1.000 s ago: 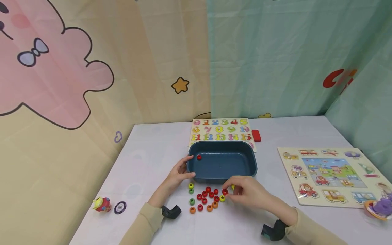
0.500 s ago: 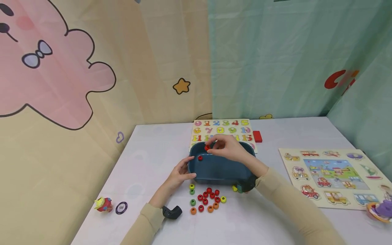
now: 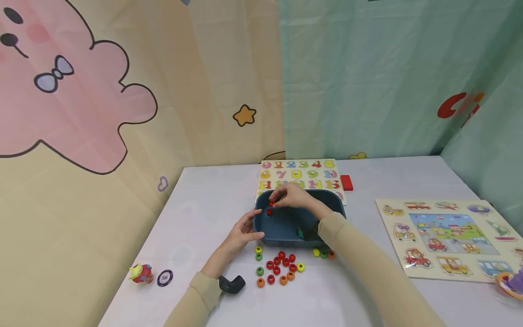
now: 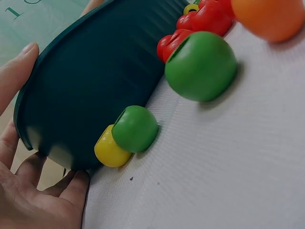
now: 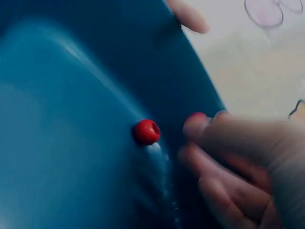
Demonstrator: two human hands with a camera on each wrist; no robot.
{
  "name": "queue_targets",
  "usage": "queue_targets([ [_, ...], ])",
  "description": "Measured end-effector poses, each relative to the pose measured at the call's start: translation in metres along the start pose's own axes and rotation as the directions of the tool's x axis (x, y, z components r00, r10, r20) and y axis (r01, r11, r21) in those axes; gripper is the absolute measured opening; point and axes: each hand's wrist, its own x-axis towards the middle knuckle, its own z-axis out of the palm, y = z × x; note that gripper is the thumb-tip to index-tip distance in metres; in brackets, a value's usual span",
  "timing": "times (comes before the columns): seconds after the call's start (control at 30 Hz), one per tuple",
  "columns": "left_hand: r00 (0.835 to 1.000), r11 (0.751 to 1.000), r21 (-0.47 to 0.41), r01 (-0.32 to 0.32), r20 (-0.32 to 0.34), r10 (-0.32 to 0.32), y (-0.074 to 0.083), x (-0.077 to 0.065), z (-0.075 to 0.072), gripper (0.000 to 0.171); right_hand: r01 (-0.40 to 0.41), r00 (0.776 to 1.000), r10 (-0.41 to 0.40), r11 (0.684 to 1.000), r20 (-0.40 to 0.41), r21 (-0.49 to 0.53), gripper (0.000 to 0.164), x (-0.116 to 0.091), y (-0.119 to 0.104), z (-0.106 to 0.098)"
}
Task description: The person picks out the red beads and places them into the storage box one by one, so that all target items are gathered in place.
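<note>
A dark blue plastic bin stands at the middle of the table, and my left hand grips its left end, fingers and thumb spread along the wall and rim. Inside the bin's left end my right hand pinches a red bead low over the floor. In the right wrist view that bead shows partly behind blurred fingertips. One more red bead lies in the bin close by. Several red, orange, green and yellow beads are scattered in front of the bin.
A number puzzle board lies behind the bin, with a red block beside it. A vehicle puzzle board and a purple toy sit at right. At left are a small figurine and a round chip.
My right hand has picked up a red bead from the table's right cluster and carried it over, then down into the bin's left end. My left hand has stayed on the bin.
</note>
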Motion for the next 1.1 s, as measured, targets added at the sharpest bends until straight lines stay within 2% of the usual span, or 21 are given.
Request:
queue_targets([
  [0.1,1.000,0.999,-0.036,0.027,-0.001,-0.027,0.002,0.000,0.000,0.064,-0.018,0.999,0.021,0.994,0.030,-0.107,0.018,0.002,0.007,0.003],
  [0.23,0.999,0.997,-0.054,0.052,0.003,-0.051,0.003,0.000,0.001,0.065,-0.023,0.997,0.037,0.982,0.072,-0.188,0.017,0.002,0.013,0.006],
  [0.37,0.997,0.997,-0.039,0.072,0.003,-0.071,0.011,-0.002,0.003,0.064,-0.052,0.995,0.069,0.977,0.079,-0.205,0.018,0.002,0.016,0.009],
  [0.53,0.996,0.996,-0.026,0.089,0.008,-0.089,0.020,-0.003,0.005,0.063,-0.049,0.995,0.067,0.972,0.072,-0.232,0.018,0.002,0.014,0.011],
  [0.8,0.998,0.997,-0.040,0.070,-0.007,-0.070,0.007,-0.001,0.001,0.064,-0.062,0.993,0.085,0.965,0.082,-0.255,0.021,0.003,0.010,0.010],
  [0.93,0.999,0.998,-0.039,0.050,-0.005,-0.050,0.004,-0.001,0.001,0.063,-0.059,0.991,0.086,0.969,0.099,-0.241,0.026,-0.001,-0.003,-0.002],
  [1.1,0.998,0.998,-0.028,0.064,-0.021,-0.064,0.002,0.000,0.000,0.062,0.023,0.996,-0.006,0.981,0.086,-0.193,0.034,-0.025,-0.038,-0.027],
])
